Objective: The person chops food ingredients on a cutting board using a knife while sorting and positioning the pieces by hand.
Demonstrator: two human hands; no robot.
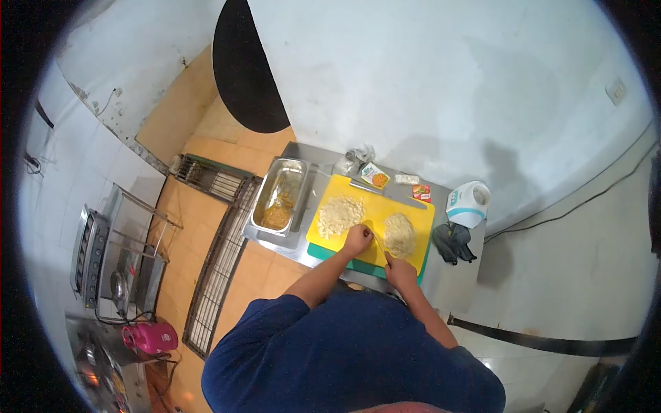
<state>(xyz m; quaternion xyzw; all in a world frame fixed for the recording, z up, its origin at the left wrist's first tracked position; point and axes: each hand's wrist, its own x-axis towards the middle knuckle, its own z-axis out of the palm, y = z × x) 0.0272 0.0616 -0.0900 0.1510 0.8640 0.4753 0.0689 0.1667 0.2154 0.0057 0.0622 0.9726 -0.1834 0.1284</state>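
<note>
My left hand [358, 239] is closed at the near edge of the yellow cutting board [372, 206], fingertips pinched together; anything between them is too small to make out. In my right hand [401, 272] is a knife [381, 248], its thin blade slanting up and left toward my left fingertips. One pile of pale chopped food [340, 215] lies just beyond my left hand. A second pale, finer-looking pile [399, 235] sits beyond my right hand. Another blade-like utensil [410, 201] rests near the board's far right edge.
A green board [323, 253] lies under the yellow one on the steel table [303, 251]. Left stands a metal pan [258, 206] with brownish food. Packets [375, 175] line the back. On the right are a white-and-blue appliance [468, 204] and a black plastic bag [454, 243].
</note>
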